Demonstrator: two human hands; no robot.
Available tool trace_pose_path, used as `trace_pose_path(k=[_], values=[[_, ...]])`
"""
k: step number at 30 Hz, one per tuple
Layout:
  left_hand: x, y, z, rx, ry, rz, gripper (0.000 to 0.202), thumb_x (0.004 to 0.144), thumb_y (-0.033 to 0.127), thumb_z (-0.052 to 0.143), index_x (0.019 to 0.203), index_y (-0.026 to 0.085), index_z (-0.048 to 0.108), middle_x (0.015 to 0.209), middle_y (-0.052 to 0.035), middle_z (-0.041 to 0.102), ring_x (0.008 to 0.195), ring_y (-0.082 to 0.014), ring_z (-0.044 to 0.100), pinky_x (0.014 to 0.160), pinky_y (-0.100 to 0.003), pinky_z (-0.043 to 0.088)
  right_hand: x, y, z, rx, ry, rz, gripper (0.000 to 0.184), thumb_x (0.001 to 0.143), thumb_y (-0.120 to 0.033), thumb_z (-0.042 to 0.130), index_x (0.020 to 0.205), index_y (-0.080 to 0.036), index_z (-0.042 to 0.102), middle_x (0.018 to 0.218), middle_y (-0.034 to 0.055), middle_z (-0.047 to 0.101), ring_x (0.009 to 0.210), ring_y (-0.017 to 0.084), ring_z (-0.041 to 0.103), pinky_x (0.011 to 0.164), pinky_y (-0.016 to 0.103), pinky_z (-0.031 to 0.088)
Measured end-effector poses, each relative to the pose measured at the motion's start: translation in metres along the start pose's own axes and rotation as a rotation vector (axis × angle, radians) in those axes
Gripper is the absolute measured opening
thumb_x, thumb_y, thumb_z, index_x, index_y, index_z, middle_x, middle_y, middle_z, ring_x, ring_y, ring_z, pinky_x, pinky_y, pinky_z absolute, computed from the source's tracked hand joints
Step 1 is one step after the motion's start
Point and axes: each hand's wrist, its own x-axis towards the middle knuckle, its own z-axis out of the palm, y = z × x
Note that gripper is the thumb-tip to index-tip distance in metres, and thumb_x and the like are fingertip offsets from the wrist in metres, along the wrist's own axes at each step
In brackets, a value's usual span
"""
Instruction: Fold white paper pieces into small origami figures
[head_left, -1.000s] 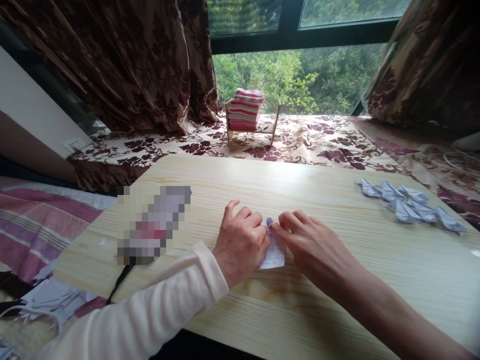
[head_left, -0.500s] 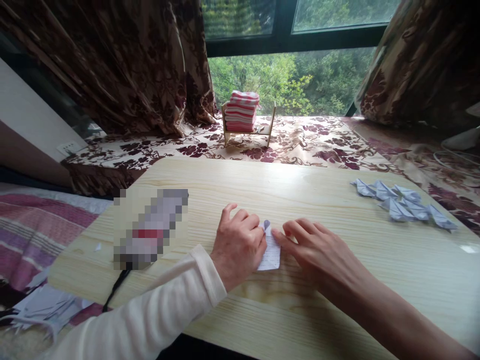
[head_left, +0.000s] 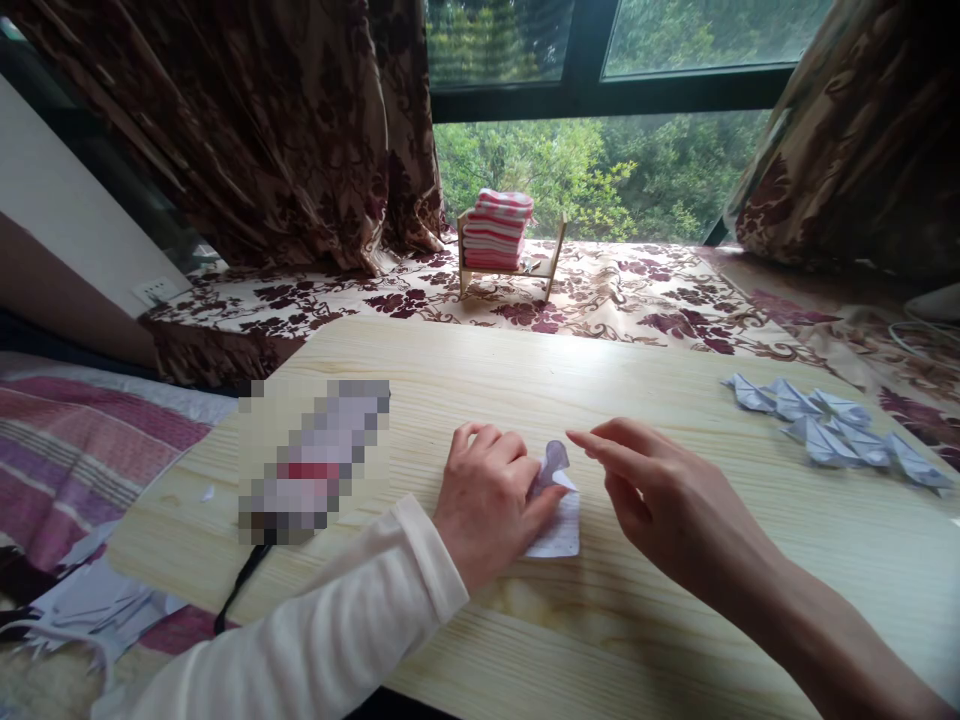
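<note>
A small white slip of paper [head_left: 561, 520] lies on the light wooden table [head_left: 525, 390], its far end folded up into a small peak. My left hand [head_left: 491, 495], in a cream sleeve, is curled with its fingers and thumb pressing the paper's left edge. My right hand [head_left: 664, 495] hovers just to the right of the paper, forefinger stretched out over the raised peak, holding nothing.
Several folded pale-blue paper pieces [head_left: 832, 430] lie at the table's right. A blurred-out object [head_left: 315, 460] sits at the left with a black cord [head_left: 236, 595]. A small wooden rack with striped cloths [head_left: 499, 235] stands on the floral sill. Paper scraps [head_left: 90, 605] lie lower left.
My right hand has lifted off the paper and now hovers with the forefinger out. The paper's far end has risen into a peak. My left hand stays on it.
</note>
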Motion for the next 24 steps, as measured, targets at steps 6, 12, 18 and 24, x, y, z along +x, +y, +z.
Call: trace_pose_path(k=[6,12,18,24], values=[[0.003,0.004,0.003,0.056,-0.01,-0.045,0.027,0.085,0.04,0.058,0.074,0.017,0.065,0.078,-0.0043,0.064,0.082,-0.0215,0.053,0.084,-0.042,0.037,-0.004,-0.001,0.007,0.067,-0.04,0.035,0.045,0.08,-0.004,0.04,0.115,-0.016,0.064,0.099,0.0095,0.067,0.079,0.022,0.065,0.059,0.032,0.051],[0.006,0.009,0.007,0.059,-0.005,-0.095,0.034,0.083,0.05,0.058,0.076,0.017,0.064,0.079,-0.0052,0.065,0.084,-0.0244,0.054,0.083,-0.044,0.038,-0.004,-0.002,0.007,0.1,-0.043,0.016,0.041,0.082,-0.006,0.041,0.115,-0.018,0.063,0.098,0.0095,0.067,0.079,0.022,0.065,0.061,0.032,0.051],[0.012,0.005,0.002,0.046,-0.045,-0.019,0.013,0.084,0.025,0.059,0.076,0.018,0.067,0.081,-0.0022,0.065,0.087,-0.0206,0.055,0.098,-0.046,0.03,-0.007,0.002,0.006,0.109,0.018,0.006,0.042,0.081,-0.004,0.043,0.117,-0.014,0.062,0.099,0.0102,0.066,0.081,0.023,0.064,0.062,0.033,0.051],[0.012,-0.007,-0.004,-0.107,-0.095,-0.033,0.018,0.084,0.031,0.061,0.071,0.02,0.067,0.08,-0.0007,0.064,0.085,-0.0185,0.055,0.091,-0.042,0.035,-0.012,0.008,0.002,0.132,0.048,-0.037,0.041,0.08,-0.002,0.045,0.113,-0.017,0.065,0.098,0.0096,0.064,0.079,0.021,0.06,0.063,0.034,0.05]])
